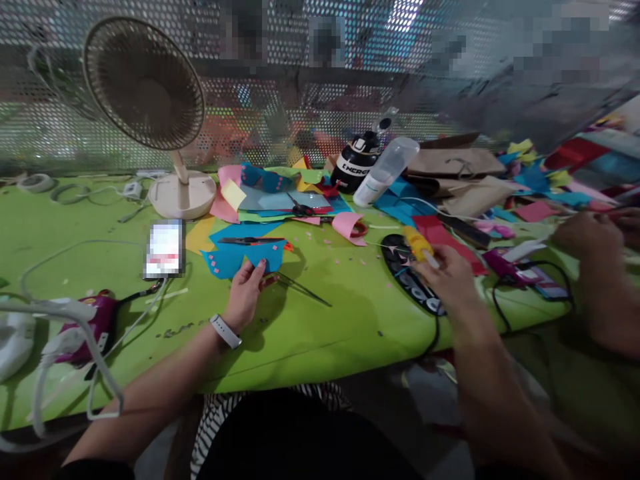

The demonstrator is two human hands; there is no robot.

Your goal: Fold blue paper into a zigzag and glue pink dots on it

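Note:
My left hand [246, 290] pinches the lower edge of a blue paper cutout [225, 261] dotted with small pink squares. A long thin dark pointed tool [306, 291] lies on the table, stretching right from beside those fingers; whether they touch it is unclear. Behind the cutout lies a dark-bladed tool [250, 241] with an orange end. Over on the right, my right hand [447, 272] is closed on a yellow object with a pale end [416, 241], its exact kind unclear. It is above a black slipper sole [407, 277] with white lettering and pink scraps on it.
A fan [183, 193] and a phone [164, 248] stand left, near purple devices [93, 327] and cables. Colored paper, scissors [303, 210], a black bottle [355, 163] and a clear-topped bottle [387, 170] crowd the back. Another person's hands [583, 237] are at right.

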